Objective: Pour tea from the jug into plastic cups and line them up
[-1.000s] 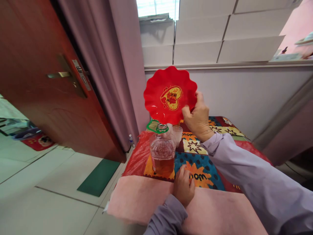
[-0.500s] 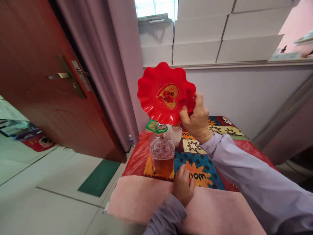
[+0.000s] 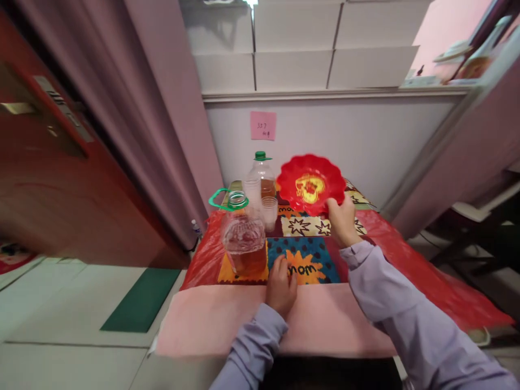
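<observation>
— So, main item: whereabouts?

— Red plate (image 3: 311, 184), one, scalloped and heart-printed. Aloft over the far part of the bench (image 3: 426, 281), to the right of the clear cups (image 3: 270, 214), inner face showing, tilted.

— And fingers?

— Right hand (image 3: 344, 222): clenched on the plate's near right rim, thumb in front, other fingers largely hidden behind. Left hand (image 3: 281, 284): released, loosely curled, nothing visible in grasp; resting where patterned mat (image 3: 298, 226) meets pink cloth (image 3: 211, 325), just beside the open bottle (image 3: 244, 244).

— Neighbouring stock?

— Open bottle, green-handled, part-filled with amber liquid (image 3: 248, 264). Clear cups, stacked, behind. Capped bottle (image 3: 260, 172), farther back. Pink note (image 3: 263, 126), on wall (image 3: 365, 141).

— Step in hand, next demands?

— By judgement: plate held up, one-handed. For any lowering: steady pinch on the rim, tilt levelled out, clearance kept from cups on the left.

— Differences from half a second ago?

— Plate lower and farther right, leaning back more, no longer just above the open bottle in view. Capped bottle and pink note now uncovered. Viewpoint shifted as well. Left hand: same spot beside the bottle.
</observation>
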`<state>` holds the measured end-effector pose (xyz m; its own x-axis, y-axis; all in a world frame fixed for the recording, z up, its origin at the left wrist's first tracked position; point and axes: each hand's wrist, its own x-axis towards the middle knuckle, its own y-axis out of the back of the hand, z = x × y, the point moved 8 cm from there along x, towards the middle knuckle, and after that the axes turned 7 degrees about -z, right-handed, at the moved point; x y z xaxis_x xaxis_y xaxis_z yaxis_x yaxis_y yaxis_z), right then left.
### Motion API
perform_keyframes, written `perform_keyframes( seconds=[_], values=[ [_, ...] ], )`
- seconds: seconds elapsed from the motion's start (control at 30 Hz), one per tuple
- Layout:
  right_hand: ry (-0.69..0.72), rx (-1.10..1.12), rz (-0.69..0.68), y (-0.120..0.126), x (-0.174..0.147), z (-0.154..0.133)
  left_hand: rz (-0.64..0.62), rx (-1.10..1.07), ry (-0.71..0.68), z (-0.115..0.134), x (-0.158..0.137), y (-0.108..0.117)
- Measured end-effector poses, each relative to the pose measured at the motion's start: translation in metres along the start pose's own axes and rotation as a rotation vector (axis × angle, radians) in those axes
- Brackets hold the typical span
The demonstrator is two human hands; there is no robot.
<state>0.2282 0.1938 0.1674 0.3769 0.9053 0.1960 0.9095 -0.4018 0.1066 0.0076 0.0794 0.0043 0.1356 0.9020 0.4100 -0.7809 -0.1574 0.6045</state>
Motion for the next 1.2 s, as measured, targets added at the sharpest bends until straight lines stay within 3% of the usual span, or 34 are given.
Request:
perform_keyframes(
  seconds=[0.1, 0.2, 0.47, 0.7, 0.93, 1.1, 1.2],
  values=[
    [-0.178, 0.007, -0.094, 0.03, -0.012, 0.072, 0.046, -0.007, 0.022, -0.006, 0.002, 0.003],
    [-0.262, 0.031, -0.18, 0.038, -0.027, 0.118, 0.071, -0.002, 0.041, -0.01, 0.004, 0.007],
    [-0.228, 0.075, -0.136, 0.049, -0.037, 0.176, 0.062, 0.02, 0.078, -0.012, 0.003, 0.01],
    [-0.166, -0.04, -0.148, 0.046, -0.038, 0.189, 0.047, -0.085, 0.191, -0.002, 0.023, 0.012],
    [-0.098, -0.205, -0.143, 0.05, -0.042, 0.175, 0.174, -0.174, 0.338, -0.017, 0.07, 0.001],
    [-0.132, -0.234, -0.082, 0.061, -0.043, 0.168, 0.25, -0.189, 0.363, -0.027, 0.063, 0.002],
    [-0.131, -0.189, -0.086, 0.056, -0.043, 0.168, 0.281, -0.187, 0.369, -0.028, 0.052, 0.005]
  ],
)
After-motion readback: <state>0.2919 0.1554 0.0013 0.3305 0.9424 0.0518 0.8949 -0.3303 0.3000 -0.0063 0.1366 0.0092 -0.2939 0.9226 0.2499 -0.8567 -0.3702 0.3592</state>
